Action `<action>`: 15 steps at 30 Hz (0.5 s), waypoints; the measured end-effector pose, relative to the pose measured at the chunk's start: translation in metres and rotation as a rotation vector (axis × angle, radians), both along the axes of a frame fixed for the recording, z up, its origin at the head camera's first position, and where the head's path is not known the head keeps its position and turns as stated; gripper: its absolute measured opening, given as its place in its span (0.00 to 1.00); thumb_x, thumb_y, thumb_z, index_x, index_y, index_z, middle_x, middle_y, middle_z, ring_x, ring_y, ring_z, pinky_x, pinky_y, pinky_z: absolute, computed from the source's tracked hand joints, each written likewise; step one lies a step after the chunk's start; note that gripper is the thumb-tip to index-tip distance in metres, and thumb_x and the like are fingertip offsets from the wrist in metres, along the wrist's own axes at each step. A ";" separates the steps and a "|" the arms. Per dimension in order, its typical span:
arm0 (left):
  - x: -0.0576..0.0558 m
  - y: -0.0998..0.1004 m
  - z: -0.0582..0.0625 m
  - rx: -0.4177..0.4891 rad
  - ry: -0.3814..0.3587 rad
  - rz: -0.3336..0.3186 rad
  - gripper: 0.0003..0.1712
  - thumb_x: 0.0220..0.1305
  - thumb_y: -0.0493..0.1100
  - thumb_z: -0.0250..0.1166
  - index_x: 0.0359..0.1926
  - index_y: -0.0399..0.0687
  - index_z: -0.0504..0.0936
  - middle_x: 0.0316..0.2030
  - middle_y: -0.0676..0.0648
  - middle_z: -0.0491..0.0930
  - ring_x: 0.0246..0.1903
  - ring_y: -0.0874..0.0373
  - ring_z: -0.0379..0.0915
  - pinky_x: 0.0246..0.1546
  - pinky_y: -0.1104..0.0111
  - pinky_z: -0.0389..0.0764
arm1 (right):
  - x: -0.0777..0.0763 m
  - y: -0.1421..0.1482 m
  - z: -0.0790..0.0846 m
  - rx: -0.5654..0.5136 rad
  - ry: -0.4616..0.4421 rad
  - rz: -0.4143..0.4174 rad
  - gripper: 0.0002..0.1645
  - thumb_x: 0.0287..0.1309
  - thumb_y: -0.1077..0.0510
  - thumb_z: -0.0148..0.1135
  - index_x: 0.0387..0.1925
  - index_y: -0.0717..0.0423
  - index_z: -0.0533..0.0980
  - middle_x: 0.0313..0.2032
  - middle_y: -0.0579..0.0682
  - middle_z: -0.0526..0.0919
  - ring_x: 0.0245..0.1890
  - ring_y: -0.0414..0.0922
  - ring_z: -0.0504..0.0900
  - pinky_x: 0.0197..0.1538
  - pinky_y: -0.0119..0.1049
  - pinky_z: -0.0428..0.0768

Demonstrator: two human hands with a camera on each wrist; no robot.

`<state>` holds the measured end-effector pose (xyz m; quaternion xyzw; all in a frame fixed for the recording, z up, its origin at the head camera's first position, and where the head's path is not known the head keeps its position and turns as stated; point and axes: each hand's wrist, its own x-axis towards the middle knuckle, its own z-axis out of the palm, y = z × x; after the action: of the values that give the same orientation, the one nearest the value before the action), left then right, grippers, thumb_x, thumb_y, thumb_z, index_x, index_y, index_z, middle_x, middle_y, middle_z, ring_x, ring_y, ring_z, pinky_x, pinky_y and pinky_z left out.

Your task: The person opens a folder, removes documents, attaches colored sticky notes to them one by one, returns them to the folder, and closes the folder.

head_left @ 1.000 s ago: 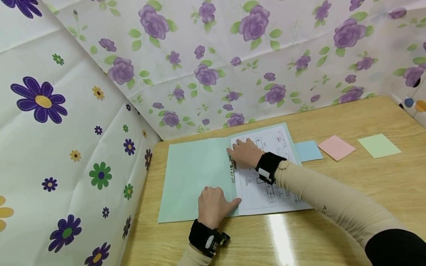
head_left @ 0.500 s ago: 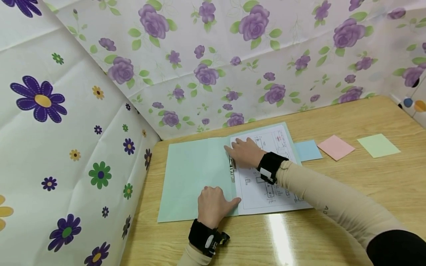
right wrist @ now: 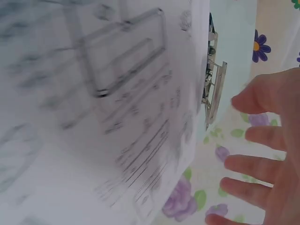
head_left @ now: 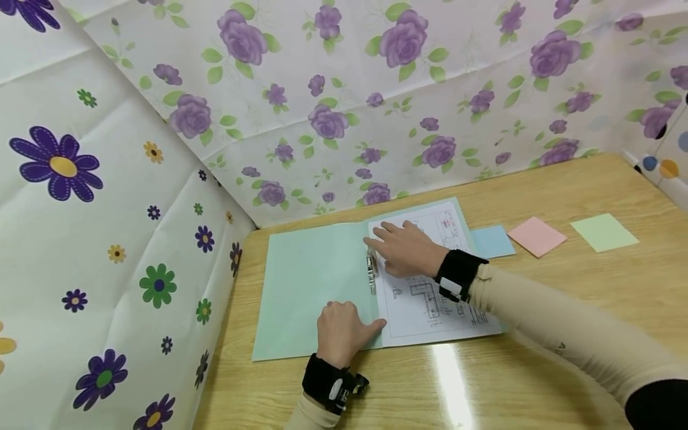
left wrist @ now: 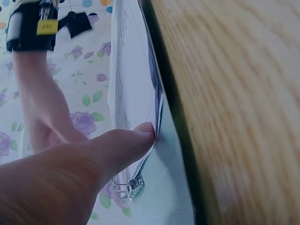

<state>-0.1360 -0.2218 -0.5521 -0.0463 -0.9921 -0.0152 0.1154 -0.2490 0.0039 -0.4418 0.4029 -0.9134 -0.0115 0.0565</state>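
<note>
A light green folder (head_left: 301,280) lies spread on the wooden table. On its right half is a stack of white sheets (head_left: 405,319) printed with technical drawings. The metal ring clip (head_left: 371,272) stands along the fold, at the sheets' left side. My left hand (head_left: 344,331) rests at the folder's near edge. In the left wrist view its straight thumb (left wrist: 126,143) touches the edge of the sheets. Over the upper part of the sheets is my right hand (head_left: 408,248). Its fingers (right wrist: 253,168) are spread and hold nothing, with a gap to the page in the right wrist view.
Blue (head_left: 493,242), pink (head_left: 537,236) and pale green (head_left: 604,232) paper squares lie in a row right of the folder. Flowered cloth (head_left: 322,155) hangs behind the table (head_left: 537,298) and along its left side.
My right hand has moved a little to the right, away from the ring clip, uncovering more of the fold. The left hand stays in place. The head view has shifted slightly.
</note>
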 end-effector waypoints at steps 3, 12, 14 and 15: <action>0.010 0.008 0.024 0.013 0.017 -0.013 0.47 0.49 0.84 0.80 0.07 0.55 0.69 0.12 0.50 0.69 0.17 0.53 0.72 0.16 0.64 0.70 | 0.007 0.014 -0.001 -0.021 0.021 0.016 0.40 0.78 0.43 0.68 0.83 0.49 0.72 0.79 0.60 0.79 0.80 0.61 0.78 0.71 0.66 0.84; 0.020 0.017 0.047 0.005 0.053 -0.014 0.47 0.52 0.80 0.81 0.08 0.52 0.69 0.14 0.50 0.69 0.17 0.54 0.71 0.15 0.63 0.70 | 0.032 0.065 -0.010 -0.054 0.092 0.012 0.42 0.73 0.37 0.73 0.79 0.49 0.77 0.76 0.59 0.82 0.77 0.61 0.82 0.70 0.65 0.85; 0.019 0.016 0.042 0.018 0.050 -0.009 0.48 0.52 0.81 0.80 0.08 0.52 0.68 0.14 0.51 0.67 0.17 0.54 0.70 0.15 0.63 0.69 | 0.039 0.077 -0.013 -0.056 0.105 0.009 0.41 0.73 0.37 0.73 0.79 0.50 0.77 0.76 0.60 0.82 0.76 0.61 0.82 0.69 0.65 0.85; 0.019 0.016 0.039 0.025 0.049 -0.008 0.48 0.52 0.82 0.80 0.08 0.52 0.67 0.13 0.52 0.66 0.17 0.54 0.69 0.15 0.62 0.68 | 0.042 0.084 -0.014 -0.058 0.105 0.005 0.41 0.72 0.37 0.73 0.78 0.50 0.77 0.76 0.60 0.82 0.76 0.62 0.82 0.69 0.66 0.84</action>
<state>-0.1173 -0.2062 -0.5129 -0.0492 -0.9886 -0.0268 0.1399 -0.2067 0.0881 -0.4556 0.4021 -0.9082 -0.0061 0.1162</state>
